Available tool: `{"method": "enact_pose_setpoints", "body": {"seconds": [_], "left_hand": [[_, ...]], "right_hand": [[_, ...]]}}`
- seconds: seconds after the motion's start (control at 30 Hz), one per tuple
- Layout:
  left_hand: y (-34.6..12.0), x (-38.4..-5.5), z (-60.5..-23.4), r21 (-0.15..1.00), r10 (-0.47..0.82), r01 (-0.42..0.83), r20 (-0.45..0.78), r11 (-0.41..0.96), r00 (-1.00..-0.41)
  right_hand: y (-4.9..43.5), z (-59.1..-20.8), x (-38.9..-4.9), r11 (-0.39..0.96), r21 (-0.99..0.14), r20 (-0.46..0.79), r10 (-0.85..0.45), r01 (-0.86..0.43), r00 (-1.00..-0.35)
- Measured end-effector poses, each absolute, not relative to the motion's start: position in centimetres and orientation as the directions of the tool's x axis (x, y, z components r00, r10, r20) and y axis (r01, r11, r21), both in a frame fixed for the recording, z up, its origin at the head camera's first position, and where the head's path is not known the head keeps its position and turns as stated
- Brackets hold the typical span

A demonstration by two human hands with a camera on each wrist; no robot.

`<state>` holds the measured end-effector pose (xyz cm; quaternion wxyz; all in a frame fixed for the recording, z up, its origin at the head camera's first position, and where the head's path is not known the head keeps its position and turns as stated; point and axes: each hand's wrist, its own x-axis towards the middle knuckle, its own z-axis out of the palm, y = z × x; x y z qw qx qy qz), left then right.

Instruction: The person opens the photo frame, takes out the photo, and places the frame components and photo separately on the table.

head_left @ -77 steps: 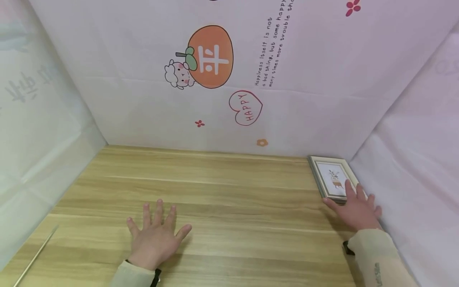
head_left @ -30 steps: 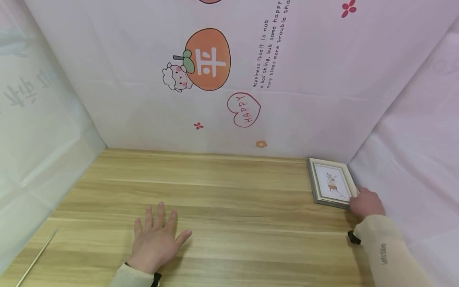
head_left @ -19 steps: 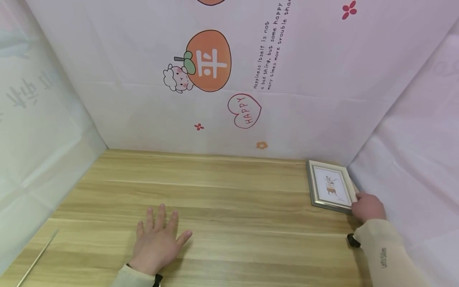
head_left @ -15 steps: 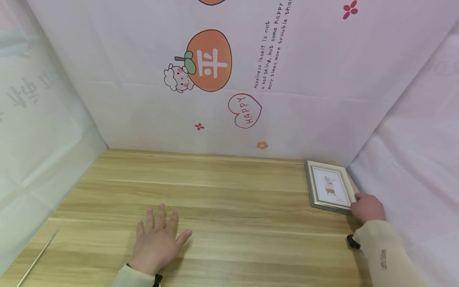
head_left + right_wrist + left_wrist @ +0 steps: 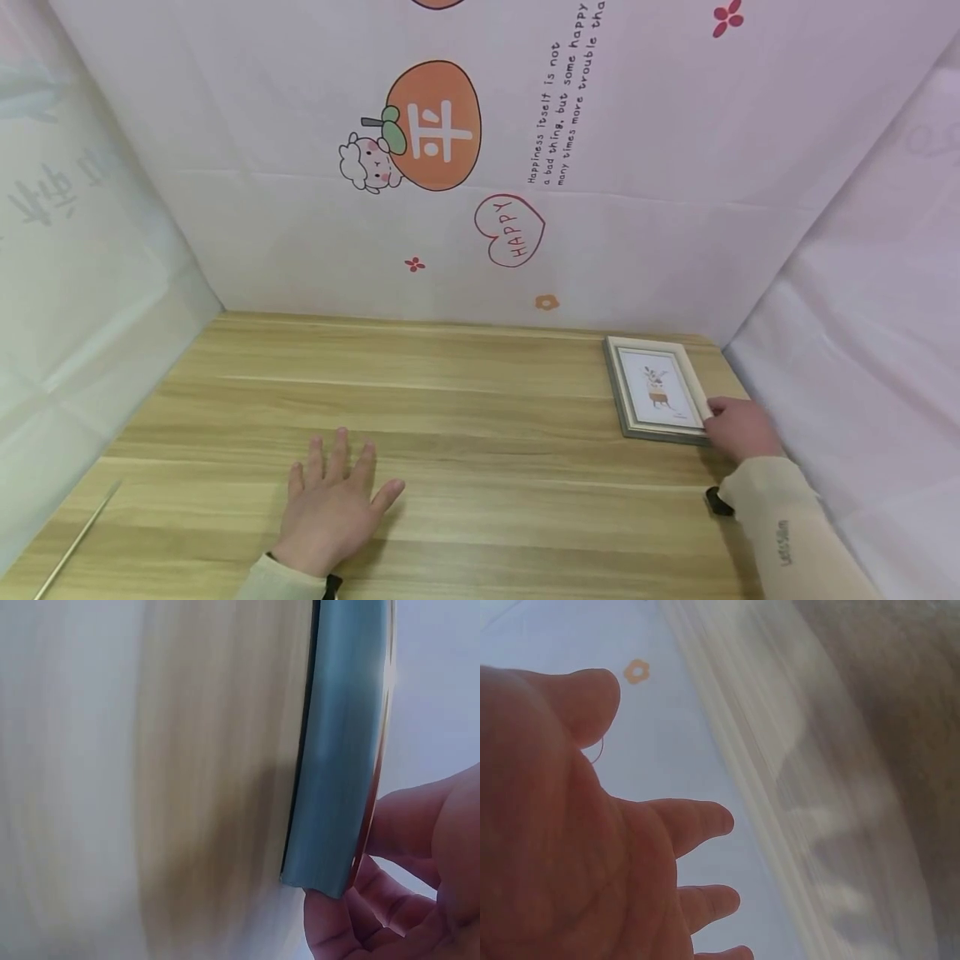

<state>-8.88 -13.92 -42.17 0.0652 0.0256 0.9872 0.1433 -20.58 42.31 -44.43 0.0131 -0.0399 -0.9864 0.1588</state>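
A picture frame (image 5: pixel 658 392) with a pale border and a small plant print lies face up at the right rear of the wooden table (image 5: pixel 465 500). My right hand (image 5: pixel 742 427) grips its near right edge, with the fingers curled. In the right wrist view the blue-grey side of the picture frame (image 5: pixel 334 750) runs down to the thumb and curled fingers of the right hand (image 5: pixel 405 877). My left hand (image 5: pixel 330 508) is spread palm down over the left middle of the table, fingers straight and holding nothing. Its palm and spread fingers show in the left wrist view.
A thin pale stick (image 5: pixel 78 537) lies near the table's left edge. White printed cloth (image 5: pixel 360 250) rises along the back, and cloth walls stand on the left and right (image 5: pixel 862 350), close to the right forearm.
My right hand went from open fingers over the picture frame to a grip on its edge. The picture frame has slid left, away from the right wall. The left hand has stayed nearly still.
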Motion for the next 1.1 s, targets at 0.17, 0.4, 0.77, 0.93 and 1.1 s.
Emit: {"method": "enact_pose_setpoints", "body": {"seconds": [0.17,0.4,0.77,0.93,1.1], "left_hand": [[-13.7,-8.9,-42.1,0.282,0.068,0.031,-0.122,0.959,-0.990],[-13.5,-8.9,-42.2,0.284,0.073,0.039,-0.110,0.958,-0.991],[-13.5,-9.0,-42.4,0.270,0.076,0.044,-0.111,0.962,-0.991],[-13.4,-9.1,-42.5,0.265,0.081,0.046,-0.124,0.963,-0.989],[-13.5,-9.1,-42.6,0.266,0.078,0.042,-0.126,0.963,-0.989]], "right_hand": [[40.8,-44.4,-20.8,0.944,-0.326,0.014,0.054,0.047,-0.998],[38.5,-43.8,-21.0,0.936,-0.348,-0.052,0.031,0.048,-0.998],[33.8,-44.0,-21.8,0.927,-0.372,0.011,-0.051,-0.051,-0.999],[31.3,-44.3,-22.2,0.903,-0.422,0.036,-0.074,-0.082,-0.997],[29.0,-44.8,-22.9,0.887,-0.454,0.018,-0.087,-0.086,-0.996]]}}
